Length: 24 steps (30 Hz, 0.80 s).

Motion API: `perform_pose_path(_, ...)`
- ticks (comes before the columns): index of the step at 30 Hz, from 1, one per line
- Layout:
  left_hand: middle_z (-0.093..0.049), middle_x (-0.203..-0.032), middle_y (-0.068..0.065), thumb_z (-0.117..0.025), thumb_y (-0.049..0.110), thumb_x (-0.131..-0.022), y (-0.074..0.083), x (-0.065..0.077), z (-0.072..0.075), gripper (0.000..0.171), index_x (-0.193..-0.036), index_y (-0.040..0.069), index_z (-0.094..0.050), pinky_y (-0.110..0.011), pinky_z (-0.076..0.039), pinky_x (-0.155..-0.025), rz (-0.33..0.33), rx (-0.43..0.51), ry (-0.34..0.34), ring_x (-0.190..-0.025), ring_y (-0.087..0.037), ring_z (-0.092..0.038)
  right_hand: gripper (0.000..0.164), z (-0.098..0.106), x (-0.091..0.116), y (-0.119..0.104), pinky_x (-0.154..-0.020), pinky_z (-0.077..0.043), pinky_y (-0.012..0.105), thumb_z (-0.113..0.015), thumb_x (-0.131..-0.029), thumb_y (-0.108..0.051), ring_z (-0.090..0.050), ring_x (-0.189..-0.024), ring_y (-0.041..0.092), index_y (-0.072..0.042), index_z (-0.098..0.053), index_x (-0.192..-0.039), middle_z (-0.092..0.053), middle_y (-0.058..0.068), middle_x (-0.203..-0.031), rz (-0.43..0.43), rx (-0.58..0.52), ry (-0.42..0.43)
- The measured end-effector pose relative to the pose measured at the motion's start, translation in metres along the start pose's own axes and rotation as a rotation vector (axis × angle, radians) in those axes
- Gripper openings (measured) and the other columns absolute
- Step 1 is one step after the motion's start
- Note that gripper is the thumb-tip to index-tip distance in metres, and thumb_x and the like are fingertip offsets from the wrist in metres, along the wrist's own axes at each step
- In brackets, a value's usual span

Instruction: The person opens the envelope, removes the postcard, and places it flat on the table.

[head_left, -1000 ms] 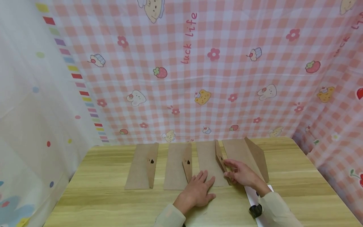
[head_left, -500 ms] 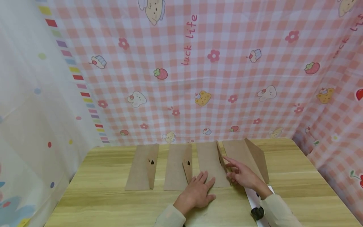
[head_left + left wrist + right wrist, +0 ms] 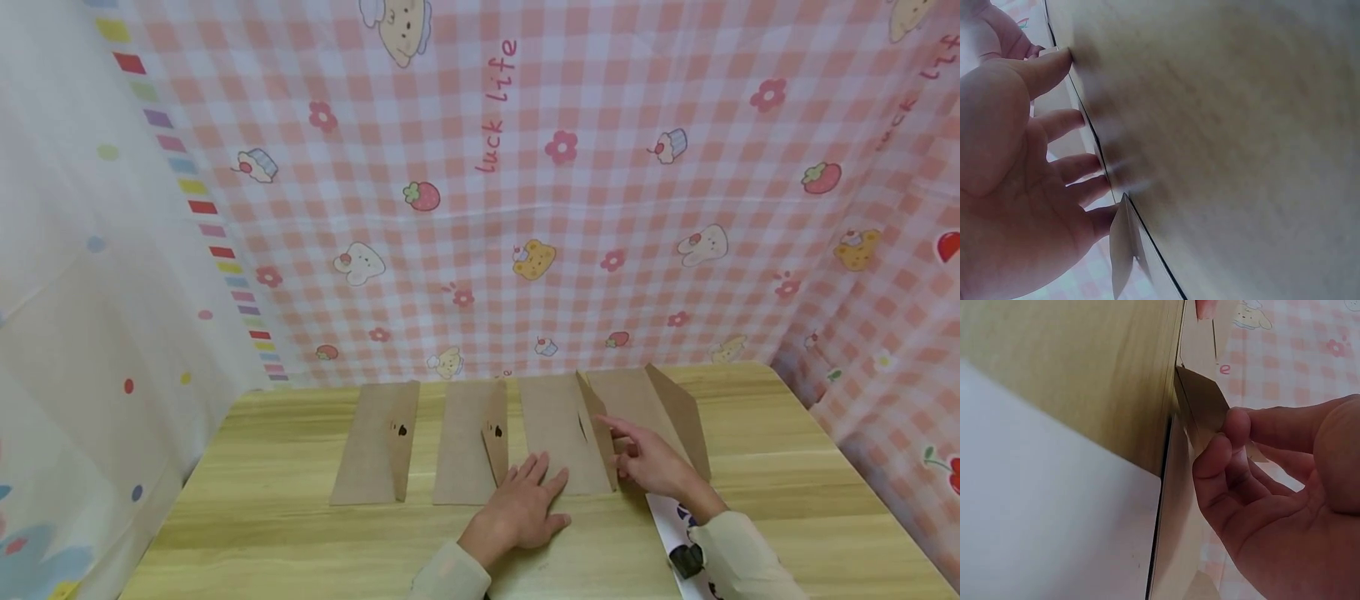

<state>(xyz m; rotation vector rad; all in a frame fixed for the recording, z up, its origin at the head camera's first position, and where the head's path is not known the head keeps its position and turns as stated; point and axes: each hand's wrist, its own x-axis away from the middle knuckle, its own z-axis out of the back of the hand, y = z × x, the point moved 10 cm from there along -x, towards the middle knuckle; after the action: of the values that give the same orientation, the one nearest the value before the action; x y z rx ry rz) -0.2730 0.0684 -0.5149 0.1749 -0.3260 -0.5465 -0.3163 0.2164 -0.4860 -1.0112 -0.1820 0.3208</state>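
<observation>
Several brown paper envelopes lie in a row on the wooden table. My left hand (image 3: pixel 519 504) rests palm down with its fingers spread, overlapping the near left corner of the third envelope (image 3: pixel 555 433) and the near right corner of the second envelope (image 3: pixel 465 442). My right hand (image 3: pixel 656 462) holds the third envelope's flap (image 3: pixel 1200 400) at its edge, with thumb and finger close together there in the right wrist view. This flap stands raised and leans right. A dark slit-like mark shows beside its fold.
The leftmost envelope (image 3: pixel 367 442) has its flap folded over, with a small black print. At the right, the fourth envelope (image 3: pixel 626 396) has its flap spread outward. A white printed sheet (image 3: pixel 667 533) lies under my right forearm. Patterned cloth (image 3: pixel 480 208) hangs behind the table (image 3: pixel 262 517).
The third envelope's flap has swung from leaning left, past upright, to leaning right. My right hand has moved slightly right with it; the left hand has stayed put.
</observation>
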Motion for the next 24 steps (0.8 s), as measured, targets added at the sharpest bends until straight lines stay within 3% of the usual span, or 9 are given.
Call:
perform_pose_path(9,-0.023,-0.164,-0.007,-0.053,0.050,-0.098,-0.001,0.000,-0.001,0.063,-0.155,0.028,-0.035,-0.045,-0.026,-0.119,-0.006,-0.008,-0.003,-0.151,-0.023,-0.020,0.064,0.006,0.000,0.006,-0.047,-0.041,0.023,-0.056,-0.085,0.012,-0.049,-0.060,0.011,0.003,-0.041,-0.147,-0.053,0.030,-0.124,-0.028,0.084,0.060)
perform_pose_path(16,-0.023,-0.164,-0.007,-0.053,0.049,-0.099,-0.001,0.001,-0.001,0.063,-0.155,0.028,-0.035,-0.045,-0.025,-0.120,-0.001,0.001,-0.004,-0.152,-0.022,-0.019,0.060,0.013,0.000,0.010,-0.052,-0.042,0.024,-0.065,-0.083,0.009,-0.046,-0.070,0.016,0.009,-0.048,-0.140,-0.052,0.016,-0.100,-0.024,0.214,0.121)
perform_pose_path(24,-0.021,-0.165,-0.007,-0.052,0.049,-0.099,-0.002,0.001,-0.001,0.063,-0.155,0.028,-0.035,-0.045,-0.023,-0.121,0.004,0.016,-0.005,-0.152,-0.022,-0.017,0.058,0.015,0.001,0.012,-0.058,-0.038,0.024,-0.068,-0.081,0.009,-0.044,-0.075,0.018,0.013,-0.050,-0.136,-0.048,0.012,-0.095,-0.041,0.240,0.138)
